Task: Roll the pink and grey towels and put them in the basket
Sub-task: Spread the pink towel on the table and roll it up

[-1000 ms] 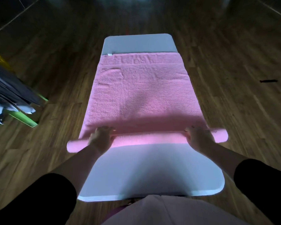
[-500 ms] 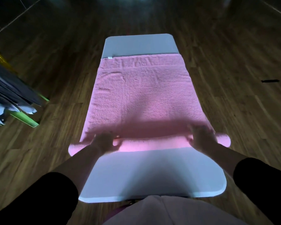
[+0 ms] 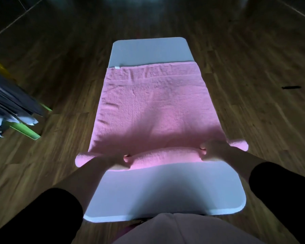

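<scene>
- Rolling the pink towel (image 3: 153, 106) from its near end, you set your left hand (image 3: 115, 160) and right hand (image 3: 214, 151) well apart on the roll (image 3: 164, 155), which probably helps the tube build evenly across its width.
- Both hands curl their fingers over the top of the roll and grip the cloth. Blur hides where the thumbs sit.
- The unrolled part lies flat along the white board (image 3: 165, 191) and reaches toward its far end, where a hem band and a small white label (image 3: 117, 67) show.
- Both ends of the roll overhang the board's long edges.
- The towel is soft, lightly creased terry. It looks squashy, so a slack grip would likely loosen the roll.
- The board is smooth with rounded corners, and cloth should slide on it easily.
- At the left, dark grey fabric (image 3: 12, 101) hangs over a green frame (image 3: 25, 131). You cannot tell whether it is the grey towel.
</scene>
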Demonstrator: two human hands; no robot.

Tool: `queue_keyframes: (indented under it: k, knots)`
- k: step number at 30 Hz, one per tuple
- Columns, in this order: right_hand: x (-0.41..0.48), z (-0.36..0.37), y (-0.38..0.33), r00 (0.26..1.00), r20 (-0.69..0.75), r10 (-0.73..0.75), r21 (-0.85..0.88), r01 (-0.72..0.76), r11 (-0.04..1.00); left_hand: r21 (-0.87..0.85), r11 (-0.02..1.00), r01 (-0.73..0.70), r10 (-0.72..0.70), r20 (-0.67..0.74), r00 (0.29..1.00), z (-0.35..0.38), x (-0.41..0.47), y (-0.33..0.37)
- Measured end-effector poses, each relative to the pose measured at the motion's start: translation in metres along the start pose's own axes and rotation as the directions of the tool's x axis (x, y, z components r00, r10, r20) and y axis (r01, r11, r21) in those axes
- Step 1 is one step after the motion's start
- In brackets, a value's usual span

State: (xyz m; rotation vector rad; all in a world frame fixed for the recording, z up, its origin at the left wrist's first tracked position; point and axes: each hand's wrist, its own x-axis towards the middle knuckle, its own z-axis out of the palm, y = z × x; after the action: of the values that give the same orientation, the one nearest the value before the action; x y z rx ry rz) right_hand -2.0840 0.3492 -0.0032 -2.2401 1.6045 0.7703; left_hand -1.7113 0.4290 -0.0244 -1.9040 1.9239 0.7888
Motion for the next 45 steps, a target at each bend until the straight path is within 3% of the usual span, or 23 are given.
queue_keyframes:
  k: [1, 2, 3, 5, 6, 8, 10, 15, 19, 20, 22, 24, 26, 28, 32, 34, 36, 38, 40, 41, 43, 45]
  knots:
    - [0.000, -0.005, 0.003, 0.998, 0.054, 0.009, -0.003, -0.009, 1.000, 0.033, 0.999, -0.004, 0.004, 0.024, 1.000, -0.004, 0.000, -0.004]
    - [0.001, -0.007, 0.006, 0.999, 0.025, 0.029, 0.001, -0.029, 1.000, 0.094, 0.996, 0.004, 0.000, -0.047, 0.999, -0.005, 0.001, -0.008]
    - [0.002, -0.006, 0.009, 0.996, -0.074, 0.054, 0.018, -0.053, 0.998, 0.119, 0.993, 0.027, -0.004, -0.188, 0.982, -0.003, 0.002, -0.011]
    - [0.006, 0.000, 0.008, 0.943, -0.322, 0.086, 0.128, -0.046, 0.991, 0.036, 0.998, 0.045, -0.023, -0.466, 0.884, 0.002, 0.004, -0.008]
    - [0.007, 0.004, 0.005, 0.922, -0.375, 0.093, 0.191, -0.021, 0.981, -0.016, 1.000, 0.027, -0.032, -0.500, 0.866, 0.005, 0.005, -0.005]
    - [0.007, 0.011, -0.002, 0.941, -0.335, 0.043, 0.189, 0.022, 0.982, -0.027, 1.000, -0.008, -0.004, -0.408, 0.913, 0.012, 0.007, 0.000]
    - [0.006, 0.019, -0.006, 0.964, -0.267, 0.012, 0.070, 0.007, 0.998, 0.073, 0.997, 0.014, 0.007, -0.288, 0.958, 0.013, 0.005, 0.003]
    - [0.005, 0.024, -0.007, 0.954, -0.298, 0.018, 0.025, -0.011, 1.000, 0.210, 0.974, 0.089, -0.021, -0.305, 0.952, 0.005, 0.004, 0.009]
    - [0.004, 0.011, 0.008, 0.998, -0.050, -0.034, 0.092, 0.039, 0.995, 0.098, 0.995, 0.011, -0.006, -0.046, 0.999, -0.010, 0.000, 0.004]
    - [0.004, 0.008, 0.011, 0.997, -0.080, -0.024, 0.062, 0.029, 0.998, 0.124, 0.992, -0.006, 0.013, -0.061, 0.998, -0.013, -0.001, 0.003]
    - [0.006, 0.009, 0.013, 0.958, -0.288, 0.020, 0.033, -0.011, 0.999, 0.160, 0.987, 0.020, 0.027, -0.286, 0.958, -0.009, 0.003, -0.002]
    - [0.007, 0.015, 0.010, 0.911, -0.405, 0.070, 0.167, -0.002, 0.986, 0.036, 0.998, 0.054, -0.031, -0.467, 0.884, -0.002, 0.005, 0.000]
    - [0.008, 0.023, 0.007, 0.940, -0.341, 0.033, 0.196, 0.037, 0.980, -0.023, 0.999, 0.027, -0.034, -0.409, 0.912, 0.004, 0.006, 0.007]
    - [0.008, 0.029, 0.005, 0.969, -0.245, 0.010, 0.086, 0.011, 0.996, 0.068, 0.996, 0.057, -0.037, -0.268, 0.963, 0.010, 0.006, 0.014]
    - [0.007, 0.027, 0.002, 0.951, -0.309, 0.021, 0.009, -0.019, 1.000, 0.226, 0.970, 0.092, -0.029, -0.267, 0.963, 0.005, 0.004, 0.020]
    - [0.006, 0.018, 0.008, 0.986, -0.165, -0.009, 0.082, 0.023, 0.996, 0.083, 0.994, 0.065, -0.047, -0.200, 0.979, -0.004, 0.001, 0.020]
    - [0.008, 0.010, 0.017, 1.000, 0.006, 0.000, 0.134, 0.000, 0.991, 0.055, 0.998, 0.005, 0.001, -0.118, 0.993, -0.011, 0.002, 0.014]
    - [0.010, 0.006, 0.025, 0.993, -0.106, 0.046, 0.128, -0.033, 0.991, 0.095, 0.995, 0.023, -0.009, -0.148, 0.989, -0.018, 0.000, 0.011]
    - [0.013, 0.011, 0.028, 0.940, -0.322, 0.114, 0.161, -0.065, 0.985, 0.015, 0.999, 0.042, -0.035, -0.353, 0.935, -0.014, 0.005, 0.007]
    - [0.015, 0.016, 0.027, 0.924, -0.362, 0.126, 0.198, -0.056, 0.979, -0.050, 0.998, 0.036, -0.054, -0.430, 0.901, -0.009, 0.008, 0.007]
    - [0.013, 0.022, 0.023, 0.939, -0.337, 0.067, 0.219, 0.009, 0.976, -0.093, 0.996, -0.012, -0.028, -0.416, 0.909, 0.002, 0.011, 0.013]
    - [0.012, 0.029, 0.020, 0.955, -0.293, -0.032, 0.116, 0.069, 0.991, -0.044, 0.999, -0.027, 0.012, -0.317, 0.948, 0.012, 0.011, 0.018]
